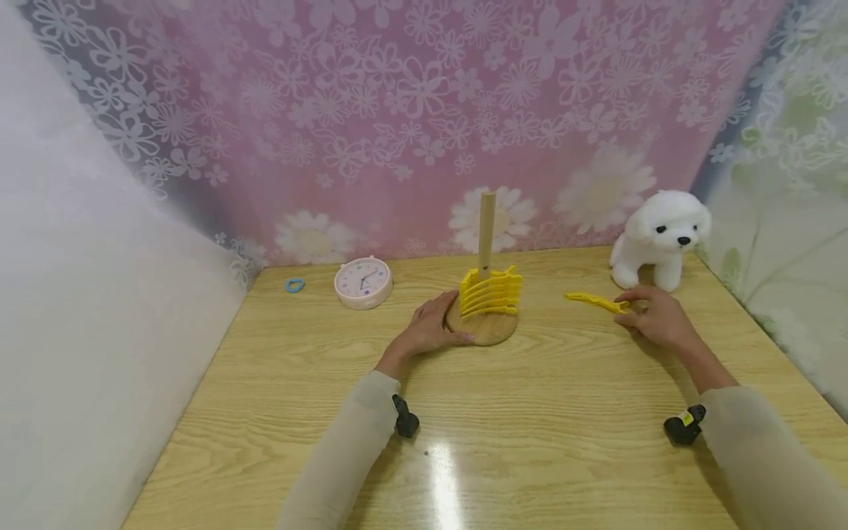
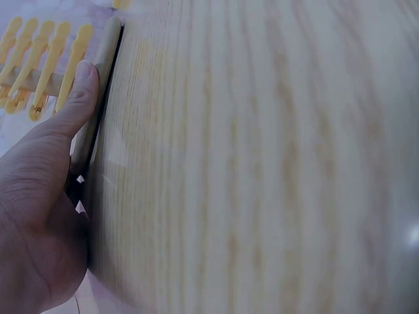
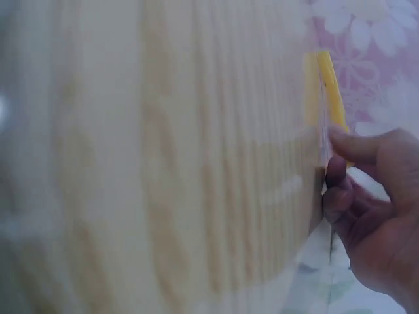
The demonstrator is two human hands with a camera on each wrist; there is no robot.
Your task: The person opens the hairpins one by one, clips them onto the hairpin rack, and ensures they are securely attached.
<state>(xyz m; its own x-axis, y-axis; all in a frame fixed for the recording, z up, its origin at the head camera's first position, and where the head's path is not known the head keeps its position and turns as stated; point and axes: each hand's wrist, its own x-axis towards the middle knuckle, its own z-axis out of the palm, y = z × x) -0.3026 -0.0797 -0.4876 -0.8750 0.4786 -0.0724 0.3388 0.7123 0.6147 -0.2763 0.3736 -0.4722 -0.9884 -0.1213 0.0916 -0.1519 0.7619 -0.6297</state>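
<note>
A wooden post (image 1: 486, 228) rises from a round wooden base (image 1: 489, 333), with several yellow plastic pieces (image 1: 489, 294) stacked around its foot. My left hand (image 1: 430, 324) holds the base at its left edge; in the left wrist view the thumb lies along the disc while the other fingers are hidden behind the palm. To the right, my right hand (image 1: 652, 316) pinches one end of a slim, slightly curved yellow plastic piece (image 1: 589, 299) between thumb and fingers. That piece (image 3: 332, 91) points away from the hand, close over the tabletop, in the right wrist view.
A white plush dog (image 1: 662, 239) sits at the back right, just behind my right hand. Toward the back left are a pink round clock (image 1: 363, 283) and a small blue ring (image 1: 294, 285). The wooden table (image 1: 517, 427) meets a flowered pink backdrop (image 1: 411, 147).
</note>
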